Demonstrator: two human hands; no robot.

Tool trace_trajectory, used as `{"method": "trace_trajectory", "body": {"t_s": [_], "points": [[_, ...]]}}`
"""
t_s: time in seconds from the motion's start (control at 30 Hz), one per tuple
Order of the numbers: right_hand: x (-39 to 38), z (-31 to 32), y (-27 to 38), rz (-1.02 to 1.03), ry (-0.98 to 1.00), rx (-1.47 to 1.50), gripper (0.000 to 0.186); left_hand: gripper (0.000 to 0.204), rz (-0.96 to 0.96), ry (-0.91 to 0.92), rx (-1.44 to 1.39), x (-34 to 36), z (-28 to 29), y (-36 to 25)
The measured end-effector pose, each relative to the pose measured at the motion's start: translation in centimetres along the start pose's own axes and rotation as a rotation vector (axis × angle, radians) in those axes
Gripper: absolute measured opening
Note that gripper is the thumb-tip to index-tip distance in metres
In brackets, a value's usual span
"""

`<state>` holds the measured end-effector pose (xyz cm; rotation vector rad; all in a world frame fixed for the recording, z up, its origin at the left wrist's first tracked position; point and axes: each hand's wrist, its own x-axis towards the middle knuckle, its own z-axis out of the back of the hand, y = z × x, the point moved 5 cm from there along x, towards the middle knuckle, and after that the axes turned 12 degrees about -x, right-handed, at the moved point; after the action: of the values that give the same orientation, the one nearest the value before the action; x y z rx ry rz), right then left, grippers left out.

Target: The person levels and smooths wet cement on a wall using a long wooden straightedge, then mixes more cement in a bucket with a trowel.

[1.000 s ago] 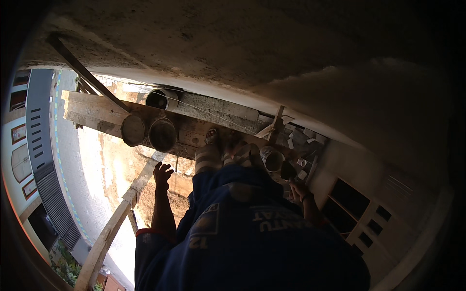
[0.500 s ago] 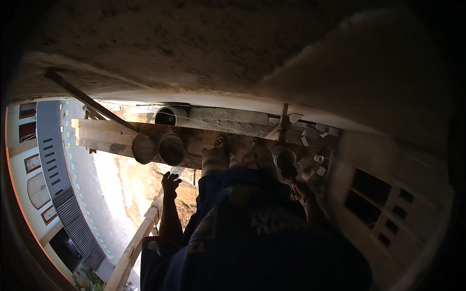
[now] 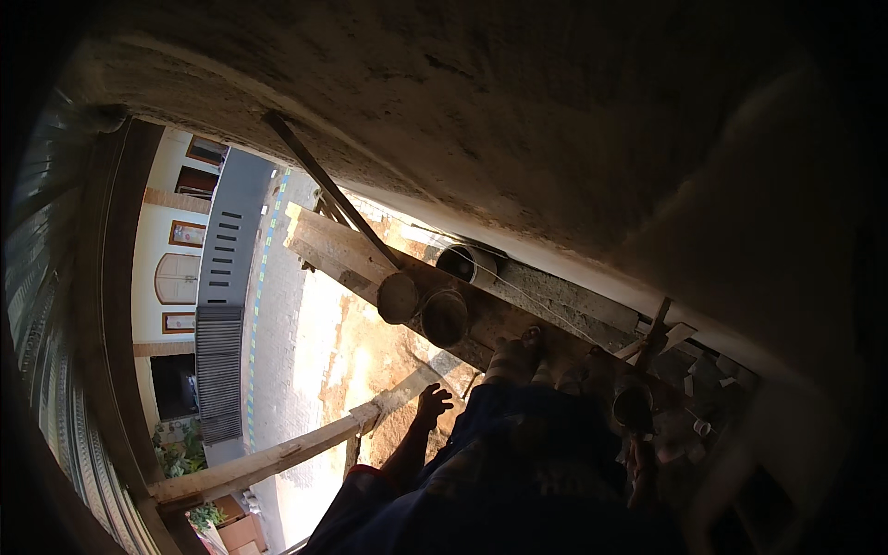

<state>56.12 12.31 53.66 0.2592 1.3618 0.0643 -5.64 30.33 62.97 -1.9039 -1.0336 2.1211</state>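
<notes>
My left hand [image 3: 432, 405] hangs in the air over the drop beside the plank, fingers apart and slightly bent, holding nothing. Low on the right, my right hand [image 3: 641, 462] is closed, in deep shade, just below the rim of a bucket [image 3: 633, 405]. What it grips is too dark to make out. Under my feet runs a wooden plank [image 3: 342, 252]. To the left of my legs, a round pale-topped bucket [image 3: 398, 298] and a darker bucket [image 3: 445, 317] stand side by side on it.
A rough plastered wall [image 3: 518, 157] rises along the plank. A slanting wooden brace [image 3: 328, 185] meets the plank, and a wooden rail [image 3: 268, 465] crosses at left. A larger pail [image 3: 467, 263] lies beyond the plank. Rubble [image 3: 708, 375] is at right; a paved street [image 3: 282, 342] lies far below.
My view has swung left and tilted, so plank and buckets now slant down to the right. My left hand stays open; my right stays by the bucket, now in darker shade.
</notes>
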Motion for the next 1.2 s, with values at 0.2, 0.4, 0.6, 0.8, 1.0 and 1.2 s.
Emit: {"method": "trace_trajectory", "body": {"t_s": [0.2,0.4,0.6,0.8,1.0,1.2], "points": [[11.2,3.8,-2.5,0.300,-0.329,-0.396,0.047,0.044,-0.051,0.076,0.086,2.0,-9.2,-3.1],[7.1,1.3,3.3,0.136,0.010,-0.128,0.044,0.044,-0.152,0.055,-0.002,-0.6,-6.8,-2.9],[3.9,4.9,6.5,0.085,0.145,-0.002,0.040,0.048,-0.258,-0.174,0.106,0.3,-9.7,-6.5],[-3.2,4.6,18.5,0.299,0.242,-0.173,0.037,0.036,-0.449,0.183,-0.005,-2.4,-19.7,-11.3],[-20.0,-3.9,32.4,0.676,0.303,-0.233,0.061,0.039,-0.885,0.466,0.533,-3.7,-32.5,-9.8],[-27.6,-9.4,37.1,0.686,0.431,0.100,0.048,0.042,-0.449,0.608,0.334,-5.3,-43.0,-5.5]]}}
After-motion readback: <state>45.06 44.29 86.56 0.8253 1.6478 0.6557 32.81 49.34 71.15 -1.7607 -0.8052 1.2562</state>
